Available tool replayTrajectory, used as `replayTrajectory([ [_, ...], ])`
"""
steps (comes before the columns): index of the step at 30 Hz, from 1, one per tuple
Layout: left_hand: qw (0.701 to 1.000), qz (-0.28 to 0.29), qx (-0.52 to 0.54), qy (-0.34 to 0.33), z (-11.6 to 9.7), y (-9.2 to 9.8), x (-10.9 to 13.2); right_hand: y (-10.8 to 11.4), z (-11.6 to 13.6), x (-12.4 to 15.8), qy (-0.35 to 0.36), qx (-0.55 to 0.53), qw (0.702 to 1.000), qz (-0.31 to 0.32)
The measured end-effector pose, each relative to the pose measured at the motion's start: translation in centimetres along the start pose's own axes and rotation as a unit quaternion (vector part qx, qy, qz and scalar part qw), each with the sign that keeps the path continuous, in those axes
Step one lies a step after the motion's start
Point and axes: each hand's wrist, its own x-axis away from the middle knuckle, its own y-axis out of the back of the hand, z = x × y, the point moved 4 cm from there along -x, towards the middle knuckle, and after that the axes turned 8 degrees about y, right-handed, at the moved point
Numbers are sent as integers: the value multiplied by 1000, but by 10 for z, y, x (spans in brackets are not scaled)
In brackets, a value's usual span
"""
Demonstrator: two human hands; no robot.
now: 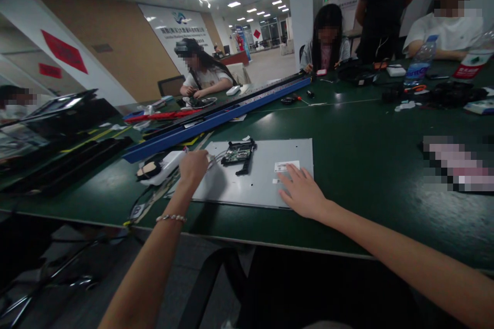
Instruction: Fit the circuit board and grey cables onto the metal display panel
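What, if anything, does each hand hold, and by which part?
The right hand holds nothing, spread on the panel. The left hand is curled by the cables; any hold there cannot be told.

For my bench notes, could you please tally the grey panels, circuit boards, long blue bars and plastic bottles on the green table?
Grey panel: 1
Circuit board: 1
Long blue bar: 1
Plastic bottles: 2
Total: 5

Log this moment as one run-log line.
left hand: at cable, grip unclear | right hand: spread on panel, at label | board: on panel | panel: on table
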Motion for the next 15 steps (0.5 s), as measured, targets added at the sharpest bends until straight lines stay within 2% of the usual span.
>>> replayTrajectory([
  [4,993,-109,41,8,-20,32,-21,-2,-2,-1,-1,-4,1000,0],
  [7,988,-128,77,-37,-54,35,-36,-2,-2,-1,-3,-5,1000,-2],
  [9,991,-88,74,-74,-80,24,-48,-2,-2,-1,-2,-5,1000,-1],
  [11,994,-18,58,-89,-101,8,-60,0,-1,-2,-4,-4,1000,-1],
  [13,995,35,47,-85,-114,-7,-70,1,0,-2,-4,-2,1000,-3],
  [15,994,55,48,-78,-120,-16,-77,2,0,-2,-2,-3,1000,-5],
])
